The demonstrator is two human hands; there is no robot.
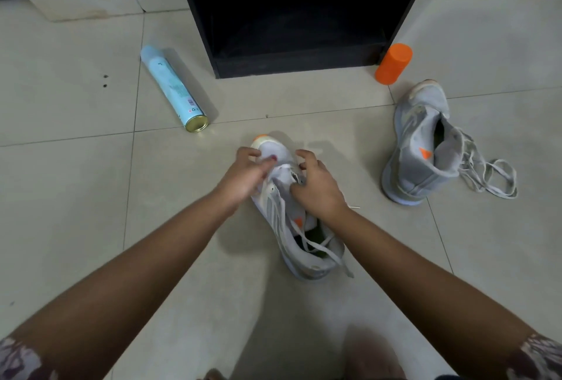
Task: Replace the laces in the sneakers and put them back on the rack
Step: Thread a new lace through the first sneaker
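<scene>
Near sneaker (pixel 275 212): on tiled floor (pixel 76 166), centre, toe pointing away toward rack (pixel 289 57), heel nearest.
L hand (pixel 246 174): curled over toe end, thumb & fingers clamped on front of shoe.
R hand (pixel 317 189): curled on lace-hole area mid-shoe, grasping upper there; can't tell whether pinching lace too.
Lace (pixel 342 264): loose, crosses heel opening, hangs over back edge to floor.
2nd sneaker (pixel 416 148): well apart to R, on floor, toe away, tongue pulled up.
Other lace (pixel 498 192): slack loops on tiles just R of 2nd sneaker, part still threaded.
Rack: black, open front, top centre, beyond both shoes.
Spray can (pixel 173 90): lies on side L of rack, gold base nearest.
Orange cap (pixel 393 64): tilted, just beside rack's R front corner, near 2nd sneaker's toe.
Patterned sleeve (pixel 541 358) at bottom corner.
</scene>
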